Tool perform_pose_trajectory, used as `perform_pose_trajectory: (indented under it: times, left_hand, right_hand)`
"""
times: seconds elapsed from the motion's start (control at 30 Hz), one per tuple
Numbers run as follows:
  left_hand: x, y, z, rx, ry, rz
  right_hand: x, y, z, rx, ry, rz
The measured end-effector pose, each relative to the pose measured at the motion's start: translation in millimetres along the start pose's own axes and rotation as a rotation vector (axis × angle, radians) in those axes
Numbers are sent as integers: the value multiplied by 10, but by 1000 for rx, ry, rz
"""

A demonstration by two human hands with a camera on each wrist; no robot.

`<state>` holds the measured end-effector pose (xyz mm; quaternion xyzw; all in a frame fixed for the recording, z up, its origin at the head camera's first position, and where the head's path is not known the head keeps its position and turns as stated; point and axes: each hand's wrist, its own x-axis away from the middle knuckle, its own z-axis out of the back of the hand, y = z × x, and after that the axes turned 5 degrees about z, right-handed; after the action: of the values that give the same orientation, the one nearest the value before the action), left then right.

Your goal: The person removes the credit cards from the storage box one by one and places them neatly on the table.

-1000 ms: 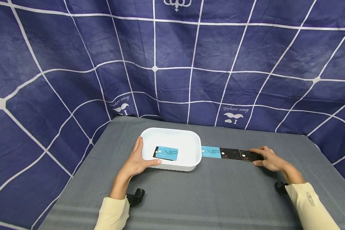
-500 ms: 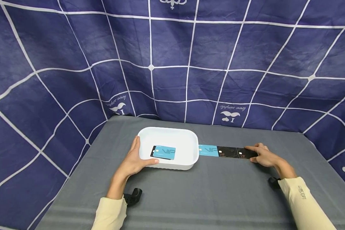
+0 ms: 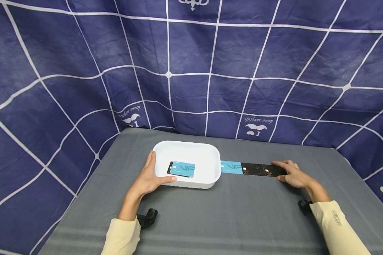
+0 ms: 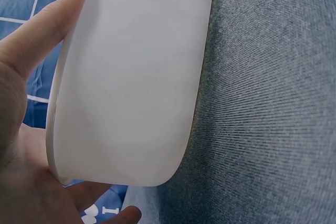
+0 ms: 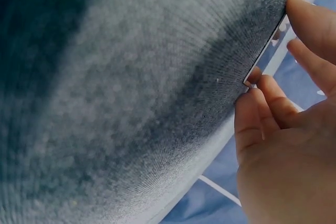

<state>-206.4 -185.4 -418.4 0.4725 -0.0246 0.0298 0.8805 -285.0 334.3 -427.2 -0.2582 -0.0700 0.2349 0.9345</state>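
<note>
While my left hand [image 3: 146,181] grips the white oblong plastic tub [image 3: 204,163], my right hand [image 3: 294,176] pinches the rightmost flat black card [image 3: 274,170], ideally lightly.

Soft, even light fills the head view, washing the white tray [image 3: 191,151] nearly featureless and leaving a faint shadow at six o'clock of the right hand [image 3: 293,175]. In the left-wrist view, shadow hugs the tray's three-o'clock side. The right-wrist view is dimmer, with the grey cloth [image 5: 142,87] blurred, darkest toward ten o'clock.
</note>
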Motion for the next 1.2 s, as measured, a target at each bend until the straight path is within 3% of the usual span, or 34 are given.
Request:
perform_pose_trajectory:
  times: [0.47,1.2]
  left_hand:
    - [-14,52,6,-25,-12,-6]
    - [-8,6,16,-18,-11,1]
  right_hand:
    - [33,9,32,-16,10,3]
    - [-2,-10,-2,0,32,-40]
